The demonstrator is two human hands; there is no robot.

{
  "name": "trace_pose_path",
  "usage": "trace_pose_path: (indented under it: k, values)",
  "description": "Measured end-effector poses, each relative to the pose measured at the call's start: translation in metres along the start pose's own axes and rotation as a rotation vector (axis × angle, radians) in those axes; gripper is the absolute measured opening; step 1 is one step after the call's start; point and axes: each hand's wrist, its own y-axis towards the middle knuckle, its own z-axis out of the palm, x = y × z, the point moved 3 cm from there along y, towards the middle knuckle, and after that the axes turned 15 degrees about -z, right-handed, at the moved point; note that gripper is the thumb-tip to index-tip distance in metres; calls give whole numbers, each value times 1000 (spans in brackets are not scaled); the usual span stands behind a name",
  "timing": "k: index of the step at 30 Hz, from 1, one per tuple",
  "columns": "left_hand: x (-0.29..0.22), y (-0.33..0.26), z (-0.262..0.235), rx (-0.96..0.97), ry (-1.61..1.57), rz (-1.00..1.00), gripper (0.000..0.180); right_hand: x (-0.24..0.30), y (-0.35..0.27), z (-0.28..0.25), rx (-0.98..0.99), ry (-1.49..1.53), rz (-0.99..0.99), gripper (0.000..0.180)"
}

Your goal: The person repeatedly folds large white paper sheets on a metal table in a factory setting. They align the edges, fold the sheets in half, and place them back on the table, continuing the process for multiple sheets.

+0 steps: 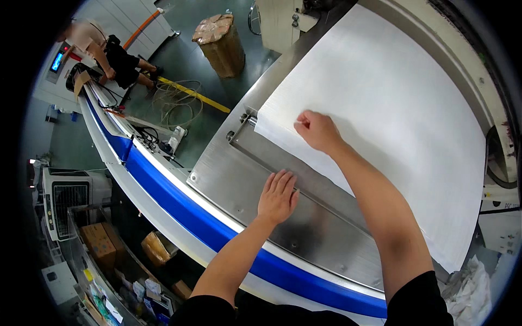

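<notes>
Both hands are working at the near-left edge of the white sheet (380,108): the left hand (278,195) is lying spread flat on the steel plate (228,168), the right hand (317,130) is curling on the sheet. Uneven pressing could be skewing or creasing it.

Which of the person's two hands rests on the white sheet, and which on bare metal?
The right hand rests, fingers curled, on the white sheet near its edge. The left hand lies flat, fingers spread, on the bare steel plate.
</notes>
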Motion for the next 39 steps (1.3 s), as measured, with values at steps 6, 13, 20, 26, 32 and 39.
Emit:
trace_pose_path:
  k: [6,13,20,26,32,39]
  values:
    - [1,1,-3,2,-4,-3,38,-1,30,11,20,-10,37,18]
    - [0,5,-5,9,-46,-6,38,-6,35,9,-29,-7,109,16]
    - [17,89,-34,-264,53,27,54,-9,32,13,-89,-96,76,16]
    - [37,139,-44,-305,168,145,55,-8,34,12,-60,-119,99,16]
    - [36,138,-51,-242,237,227,39,1,8,3,-127,-45,-37,18]
    - [39,148,-72,145,480,265,42,-3,-177,-43,-169,-474,190,25]
